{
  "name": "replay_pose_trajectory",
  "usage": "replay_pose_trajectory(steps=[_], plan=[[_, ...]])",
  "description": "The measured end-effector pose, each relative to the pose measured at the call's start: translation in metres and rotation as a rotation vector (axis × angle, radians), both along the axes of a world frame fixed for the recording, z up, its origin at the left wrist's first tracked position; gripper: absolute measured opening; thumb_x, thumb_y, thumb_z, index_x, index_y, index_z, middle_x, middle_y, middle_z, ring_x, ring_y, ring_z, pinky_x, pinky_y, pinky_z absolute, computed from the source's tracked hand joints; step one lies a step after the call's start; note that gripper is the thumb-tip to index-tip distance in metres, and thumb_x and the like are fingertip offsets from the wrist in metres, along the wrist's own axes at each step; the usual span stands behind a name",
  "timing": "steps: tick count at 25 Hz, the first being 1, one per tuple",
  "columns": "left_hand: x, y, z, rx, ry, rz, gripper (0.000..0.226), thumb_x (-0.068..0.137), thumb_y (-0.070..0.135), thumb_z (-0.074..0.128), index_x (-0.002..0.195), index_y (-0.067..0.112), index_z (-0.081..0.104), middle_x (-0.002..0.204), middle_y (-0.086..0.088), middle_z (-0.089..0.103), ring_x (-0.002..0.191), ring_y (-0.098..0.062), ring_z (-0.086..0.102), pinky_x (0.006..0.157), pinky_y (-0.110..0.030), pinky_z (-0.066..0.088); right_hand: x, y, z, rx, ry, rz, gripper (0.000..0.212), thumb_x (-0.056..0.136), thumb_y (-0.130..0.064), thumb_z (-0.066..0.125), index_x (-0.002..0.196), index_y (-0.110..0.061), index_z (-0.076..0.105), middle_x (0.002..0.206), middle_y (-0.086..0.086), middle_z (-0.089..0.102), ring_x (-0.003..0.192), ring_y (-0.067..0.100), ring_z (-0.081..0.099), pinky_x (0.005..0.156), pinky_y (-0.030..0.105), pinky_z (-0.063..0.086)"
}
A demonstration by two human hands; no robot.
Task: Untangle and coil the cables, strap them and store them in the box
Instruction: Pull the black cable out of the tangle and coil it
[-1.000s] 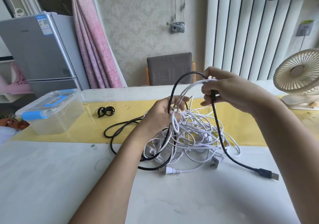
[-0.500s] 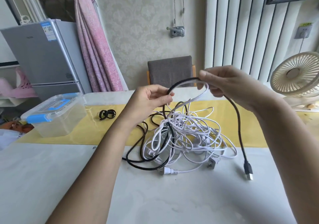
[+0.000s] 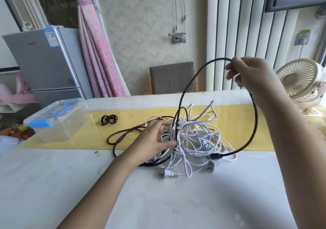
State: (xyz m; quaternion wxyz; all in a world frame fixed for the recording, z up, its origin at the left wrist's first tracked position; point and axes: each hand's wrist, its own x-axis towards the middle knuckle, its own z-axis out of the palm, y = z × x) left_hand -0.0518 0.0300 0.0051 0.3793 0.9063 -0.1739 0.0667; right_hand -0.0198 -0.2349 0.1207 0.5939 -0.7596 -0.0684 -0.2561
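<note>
"Handling of that thin black round cable [image 3: 256,122]?"

"Looked light and springy; held a wide open arc at centre right without kinking. Judged soft enough to coil, yet likely to snag in the pale tangle of flat white cables [image 3: 199,135] at centre frame. Best taken near the free black plug end [image 3: 215,156], then drawn out strand by strand."

"Hands?"

"Pinched at the arc's top, upper right, by the right hand [image 3: 250,76], fingers curled round it. Left hand [image 3: 155,140] at the tangle's left edge, thumb and fingers spread among strands; could not tell whether gripping anything."

"Box?"

"Sat at middle left: clear plastic box with blue latches [image 3: 56,122], lid on. Just right of it, two black strap loops [image 3: 109,119]."

"Hidden?"

"Lost the black cable's path inside the tangle; could not count the white cables. Cut off at right edge, cream desk fan [image 3: 299,80]."
</note>
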Motion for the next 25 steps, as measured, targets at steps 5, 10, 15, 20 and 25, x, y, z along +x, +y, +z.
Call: replay_pose_trajectory(steps=[5,10,15,20,25], plan=[[-0.032,0.031,-0.024,0.238,0.092,0.189,0.055,0.065,0.059,0.073,0.099,0.026,0.044,0.104,0.013,0.049,0.091,-0.001,0.051,0.074,-0.016,0.040,0.034,-0.015,-0.037,-0.426,0.188,-0.286,0.028,0.092,-0.007,0.042,0.104,-0.003,0.067,0.097,0.015,0.065,0.090,0.031,0.057,0.066,0.029,0.041],[-0.044,0.052,-0.031,0.329,-0.020,0.159,0.032,0.078,0.032,0.074,0.093,0.024,0.048,0.080,0.017,0.054,0.077,0.002,0.055,0.065,-0.012,0.039,0.031,0.010,-0.047,-0.836,0.404,-0.235,0.050,0.084,0.002,0.036,0.131,-0.007,0.046,0.128,0.022,0.047,0.118,0.038,0.044,0.098,0.043,0.040],[-0.045,0.065,-0.015,0.309,-0.299,0.016,0.025,0.084,0.036,0.062,0.097,0.020,0.074,0.085,0.008,0.070,0.076,-0.004,0.062,0.068,-0.022,0.046,-0.012,0.068,-0.035,-0.843,-0.071,0.167,0.036,0.090,-0.009,0.056,0.124,-0.017,0.058,0.118,0.008,0.062,0.105,0.024,0.059,0.092,0.029,0.043],[-0.044,0.066,0.036,0.306,-0.505,0.071,0.036,0.084,0.041,0.052,0.098,0.018,0.076,0.088,0.011,0.073,0.074,-0.008,0.067,0.067,-0.023,0.047,-0.046,0.118,-0.054,-1.004,0.019,0.659,0.010,0.080,-0.030,0.072,0.080,-0.024,0.064,0.085,-0.003,0.070,0.077,0.016,0.064,0.070,0.027,0.050],[-0.044,0.068,0.097,-0.076,-0.547,0.244,0.013,0.089,0.015,0.062,0.095,0.014,0.074,0.065,0.006,0.066,0.056,-0.006,0.060,0.065,-0.021,0.049,-0.028,0.125,-0.051,-1.041,-0.047,0.143,0.021,0.083,-0.021,0.051,0.064,-0.012,0.050,0.064,0.011,0.052,0.067,0.033,0.048,0.055,0.031,0.036]])
